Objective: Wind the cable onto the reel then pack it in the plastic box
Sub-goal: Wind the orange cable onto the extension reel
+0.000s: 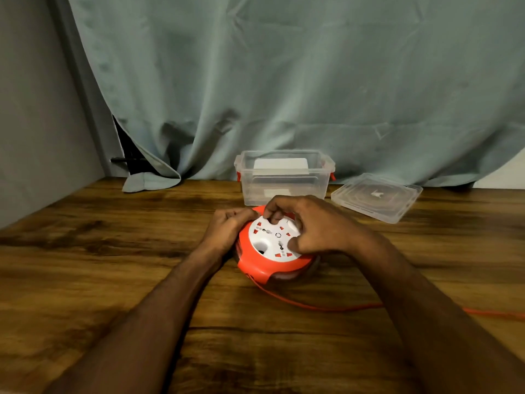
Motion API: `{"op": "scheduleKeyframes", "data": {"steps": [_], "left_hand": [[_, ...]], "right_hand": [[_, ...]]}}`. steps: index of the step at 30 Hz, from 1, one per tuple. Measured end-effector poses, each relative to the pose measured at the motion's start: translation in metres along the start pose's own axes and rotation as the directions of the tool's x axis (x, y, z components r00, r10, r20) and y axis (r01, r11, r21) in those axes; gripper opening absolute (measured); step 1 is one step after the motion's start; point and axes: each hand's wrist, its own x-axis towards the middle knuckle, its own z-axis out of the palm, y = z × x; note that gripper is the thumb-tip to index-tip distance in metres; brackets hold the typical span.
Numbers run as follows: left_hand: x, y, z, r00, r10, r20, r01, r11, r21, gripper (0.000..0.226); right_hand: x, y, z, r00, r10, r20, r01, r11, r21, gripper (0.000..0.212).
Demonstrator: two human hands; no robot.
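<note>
Head view: left hand (227, 227) grips reel (271, 251), right hand (308, 224) fingers curl on its white face; cable (326, 308) trails unwound, plastic box (284, 177) awaits, lid (376, 196) off.

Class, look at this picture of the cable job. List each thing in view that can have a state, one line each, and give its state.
Plastic box: open, upright on the table, a white item inside.
Lid: off, lying flat to the right of the box.
Reel: on the table, outside the box.
Cable: partly unwound, trailing off to the right.
Left hand: grips the reel's left edge.
Right hand: fingers curled on the reel's white top.
Curtain: drawn, hem resting on the table.
</note>
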Motion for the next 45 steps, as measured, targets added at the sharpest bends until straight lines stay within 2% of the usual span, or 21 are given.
{"op": "scheduleKeyframes", "data": {"steps": [4,6,11,17,23,27,30,33,38,43,45], "left_hand": [[-0.002,0.002,0.002,1.000,0.009,0.003,-0.009,1.000,0.002,0.023],[-0.001,0.001,0.001,1.000,0.006,0.004,-0.006,1.000,-0.003,0.025],[0.000,0.003,-0.003,0.999,-0.042,-0.006,0.042,0.998,-0.048,0.014],[-0.001,0.005,-0.005,0.996,-0.076,0.051,0.077,0.997,-0.015,0.016],[0.003,0.003,-0.005,0.995,-0.097,0.014,0.098,0.994,-0.049,0.018],[0.003,0.002,-0.003,0.994,-0.106,0.007,0.106,0.991,-0.078,0.020],[0.001,0.002,-0.003,0.996,-0.087,0.007,0.087,0.992,-0.091,0.031],[0.002,0.002,-0.002,0.997,-0.072,-0.005,0.072,0.993,-0.094,0.034],[0.005,0.001,-0.003,0.997,-0.074,-0.004,0.073,0.994,-0.080,0.013],[0.004,0.002,-0.003,0.998,-0.062,-0.008,0.061,0.995,-0.078,0.015],[0.004,0.002,-0.003,0.998,-0.065,-0.006,0.065,0.995,-0.074,0.019]], "right_hand": [[0.000,0.001,-0.002,0.999,-0.005,0.051,0.003,0.999,0.049,0.076],[0.000,0.000,-0.003,0.998,-0.014,0.064,0.009,0.998,0.068,0.077],[0.000,-0.003,-0.005,0.997,-0.022,0.081,0.016,0.997,0.077,0.078],[-0.001,-0.006,-0.006,0.997,-0.004,0.079,-0.002,0.997,0.078,0.084],[-0.006,-0.008,-0.007,0.997,0.042,0.072,-0.045,0.998,0.042,0.086],[-0.006,-0.011,-0.004,0.998,0.065,0.007,-0.064,0.997,-0.047,0.078],[-0.004,-0.012,0.001,0.997,0.072,-0.038,-0.077,0.986,-0.150,0.067],[-0.002,-0.014,0.011,0.989,0.053,-0.138,-0.084,0.970,-0.227,0.058],[0.004,-0.017,0.020,0.986,0.037,-0.161,-0.069,0.978,-0.195,0.052],[0.002,-0.020,0.018,0.987,-0.022,-0.161,-0.004,0.987,-0.161,0.038],[0.000,-0.017,0.011,0.988,-0.031,-0.154,0.019,0.997,-0.080,0.027]]}}
